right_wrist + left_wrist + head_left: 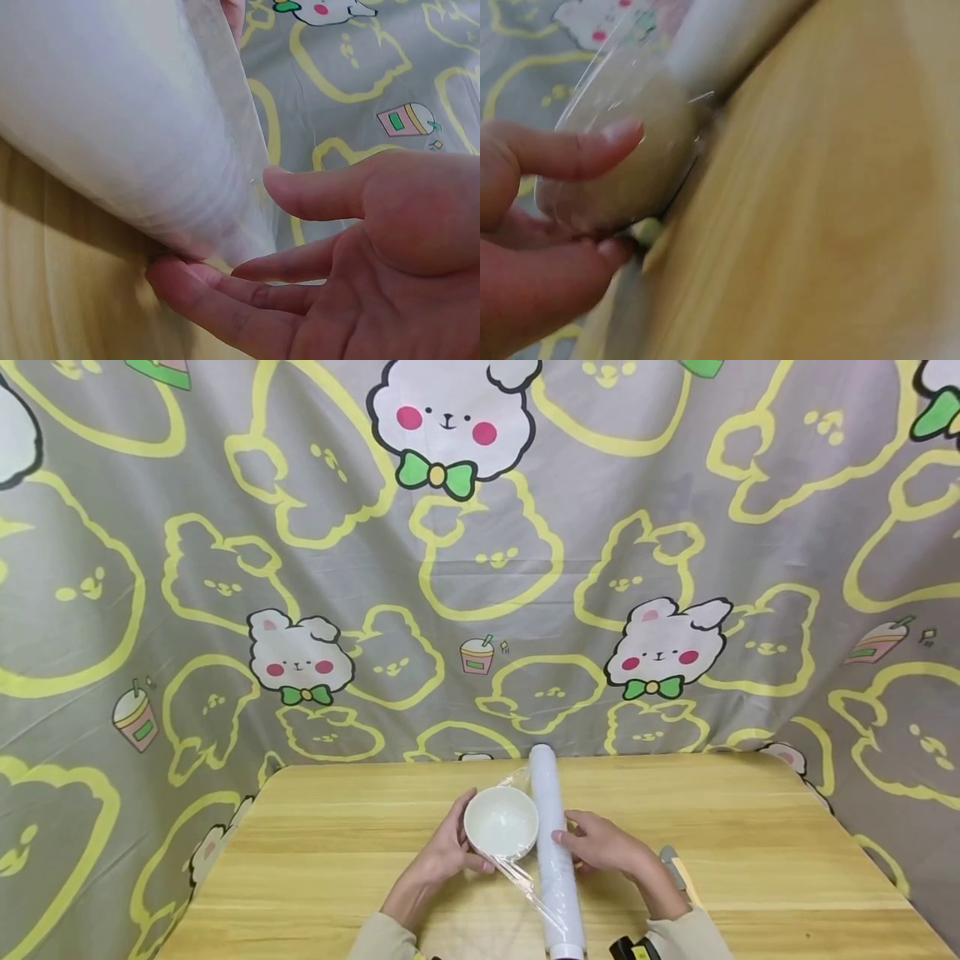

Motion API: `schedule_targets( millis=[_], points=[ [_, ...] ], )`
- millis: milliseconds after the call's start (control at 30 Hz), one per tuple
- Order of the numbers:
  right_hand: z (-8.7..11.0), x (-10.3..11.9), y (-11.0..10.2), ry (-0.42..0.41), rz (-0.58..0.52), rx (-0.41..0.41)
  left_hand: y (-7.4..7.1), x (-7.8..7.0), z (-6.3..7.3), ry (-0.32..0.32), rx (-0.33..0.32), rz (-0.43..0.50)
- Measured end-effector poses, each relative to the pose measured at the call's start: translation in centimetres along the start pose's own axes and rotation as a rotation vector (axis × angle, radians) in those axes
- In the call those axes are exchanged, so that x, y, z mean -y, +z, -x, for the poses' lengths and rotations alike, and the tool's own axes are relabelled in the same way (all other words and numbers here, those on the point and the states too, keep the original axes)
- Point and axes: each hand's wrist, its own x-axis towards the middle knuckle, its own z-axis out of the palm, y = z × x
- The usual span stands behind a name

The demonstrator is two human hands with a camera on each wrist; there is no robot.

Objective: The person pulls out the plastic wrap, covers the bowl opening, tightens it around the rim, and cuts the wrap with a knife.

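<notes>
A white bowl [501, 823] with clear cling film stretched at its side is in my left hand [447, 850]. In the left wrist view, the thumb [592, 152] lies over the bowl's film-covered side [641, 146] and the fingers reach under it. To the bowl's right lies a long roll of cling film [550, 827], its loose film [536, 893] running across to the bowl. My right hand [606, 845] is at the roll's right side. Seen from the right wrist, its fingers extend loosely at the roll's [112, 112] lower side, with the thumb apart from them.
Behind my right forearm a grey-and-cream object [675, 868] lies on the wooden table [337, 843]. A patterned curtain [517, 577] hangs along the table's far edge and both sides. The roll's far end reaches that edge.
</notes>
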Motion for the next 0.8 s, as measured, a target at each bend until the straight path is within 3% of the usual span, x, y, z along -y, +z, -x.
schedule_targets(
  millis=[267, 433, 633, 800],
  points=[
    [-0.7, -0.5, 0.1, 0.106, -0.110, -0.115, -1.5, 0.6, -1.5, -0.011, 0.125, -0.024],
    [-1.1, -0.9, 0.1, 0.113, -0.175, -0.109, -1.6, 0.2, -1.7, 0.004, 0.139, -0.034],
    [-1.5, -1.4, 0.2, 0.024, -0.132, -0.065, -1.5, 0.5, -1.9, 0.008, 0.132, -0.031],
    [-1.8, -1.6, 0.2, 0.023, -0.146, -0.026, -1.5, 0.5, -1.8, 0.008, 0.145, -0.020]
  ],
)
